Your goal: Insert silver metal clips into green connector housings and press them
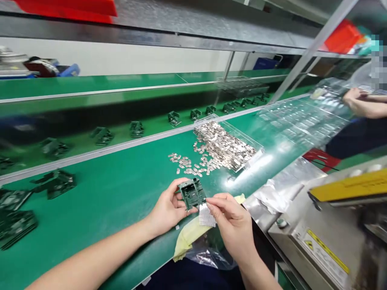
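Observation:
My left hand [166, 209] grips a dark green plastic frame [191, 193] by its left side, holding it just above the green table's near edge. My right hand [234, 223] pinches a small silver finned metal piece [207, 215] against the frame's lower right corner. A heap of small silver metal parts [223, 147] lies in a clear tray [242, 137] just beyond my hands, with several loose ones [187, 163] spilled on the table.
Dark green frames [137, 129] ride in a row on the conveyor belt behind. More frames [54, 183] lie at the left. A yellow cloth [190, 235] hangs at the edge. A metal machine [329, 225] stands right. Another person's hands [359, 102] work over clear trays [302, 121].

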The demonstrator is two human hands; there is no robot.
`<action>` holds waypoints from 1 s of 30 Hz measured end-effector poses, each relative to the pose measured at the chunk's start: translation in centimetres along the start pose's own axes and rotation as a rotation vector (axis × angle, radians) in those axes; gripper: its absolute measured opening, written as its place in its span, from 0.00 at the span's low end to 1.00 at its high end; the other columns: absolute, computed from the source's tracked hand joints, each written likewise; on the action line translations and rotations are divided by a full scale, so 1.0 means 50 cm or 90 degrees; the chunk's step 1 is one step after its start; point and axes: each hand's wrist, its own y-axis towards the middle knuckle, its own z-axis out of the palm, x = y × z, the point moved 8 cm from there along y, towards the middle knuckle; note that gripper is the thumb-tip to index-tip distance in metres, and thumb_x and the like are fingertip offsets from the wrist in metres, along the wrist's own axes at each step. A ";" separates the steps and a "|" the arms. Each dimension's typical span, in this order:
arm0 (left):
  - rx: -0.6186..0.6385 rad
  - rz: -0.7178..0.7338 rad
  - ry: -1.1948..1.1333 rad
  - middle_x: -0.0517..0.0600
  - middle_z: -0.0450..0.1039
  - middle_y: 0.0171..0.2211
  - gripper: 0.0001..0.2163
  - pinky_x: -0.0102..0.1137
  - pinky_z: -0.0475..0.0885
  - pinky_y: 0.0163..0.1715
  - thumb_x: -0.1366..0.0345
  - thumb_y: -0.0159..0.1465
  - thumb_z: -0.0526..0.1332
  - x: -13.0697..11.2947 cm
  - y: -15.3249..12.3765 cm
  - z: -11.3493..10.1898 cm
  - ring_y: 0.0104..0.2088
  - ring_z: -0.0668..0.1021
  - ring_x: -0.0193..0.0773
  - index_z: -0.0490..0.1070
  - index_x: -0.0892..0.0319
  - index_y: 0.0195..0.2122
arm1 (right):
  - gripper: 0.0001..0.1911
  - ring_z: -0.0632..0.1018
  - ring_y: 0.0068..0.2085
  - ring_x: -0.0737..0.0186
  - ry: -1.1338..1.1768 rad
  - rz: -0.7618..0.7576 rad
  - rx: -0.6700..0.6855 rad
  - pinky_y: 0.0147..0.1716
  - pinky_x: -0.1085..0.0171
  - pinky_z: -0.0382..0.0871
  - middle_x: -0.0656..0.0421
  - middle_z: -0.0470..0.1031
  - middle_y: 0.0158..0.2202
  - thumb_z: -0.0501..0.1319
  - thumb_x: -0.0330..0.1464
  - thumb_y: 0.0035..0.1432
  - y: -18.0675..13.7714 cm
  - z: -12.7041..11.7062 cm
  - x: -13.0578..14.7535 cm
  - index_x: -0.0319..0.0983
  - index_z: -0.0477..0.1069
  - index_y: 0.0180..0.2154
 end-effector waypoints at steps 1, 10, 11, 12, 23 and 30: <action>0.018 -0.007 -0.025 0.49 0.74 0.41 0.28 0.27 0.77 0.33 0.73 0.48 0.71 0.002 -0.002 0.026 0.34 0.80 0.34 0.62 0.55 0.48 | 0.06 0.76 0.33 0.60 -0.011 0.002 -0.028 0.31 0.64 0.70 0.57 0.75 0.32 0.62 0.30 0.59 -0.011 -0.009 0.001 0.44 0.78 0.37; 0.105 -0.013 0.000 0.46 0.74 0.39 0.22 0.24 0.76 0.34 0.73 0.54 0.68 0.021 -0.025 0.098 0.34 0.79 0.30 0.67 0.51 0.49 | 0.13 0.73 0.29 0.63 -0.069 0.072 -0.153 0.28 0.65 0.64 0.61 0.76 0.30 0.64 0.28 0.54 -0.052 -0.047 -0.029 0.42 0.67 0.42; 0.109 -0.004 0.020 0.46 0.74 0.39 0.21 0.23 0.76 0.34 0.72 0.56 0.67 0.021 -0.027 0.098 0.34 0.79 0.30 0.67 0.51 0.49 | 0.13 0.73 0.29 0.63 -0.069 0.076 -0.155 0.28 0.65 0.64 0.61 0.76 0.30 0.64 0.29 0.54 -0.053 -0.047 -0.030 0.42 0.67 0.41; 0.109 0.008 0.043 0.46 0.74 0.38 0.20 0.23 0.75 0.34 0.71 0.57 0.66 0.020 -0.029 0.097 0.34 0.78 0.30 0.67 0.50 0.50 | 0.13 0.74 0.29 0.63 -0.070 0.078 -0.158 0.28 0.65 0.64 0.61 0.75 0.30 0.64 0.29 0.54 -0.053 -0.047 -0.030 0.42 0.66 0.41; 0.054 0.096 0.152 0.47 0.75 0.37 0.12 0.24 0.74 0.35 0.69 0.63 0.60 0.002 -0.036 0.103 0.34 0.77 0.31 0.67 0.51 0.47 | 0.11 0.72 0.31 0.64 0.009 0.151 -0.177 0.30 0.64 0.69 0.58 0.70 0.37 0.64 0.33 0.55 -0.077 -0.041 -0.056 0.42 0.66 0.40; 0.034 0.042 0.175 0.47 0.73 0.32 0.11 0.25 0.72 0.31 0.67 0.61 0.61 0.003 -0.044 0.102 0.31 0.75 0.33 0.68 0.53 0.46 | 0.12 0.74 0.40 0.60 0.245 0.242 -0.124 0.39 0.64 0.71 0.58 0.70 0.36 0.67 0.34 0.53 -0.075 -0.011 -0.071 0.41 0.65 0.37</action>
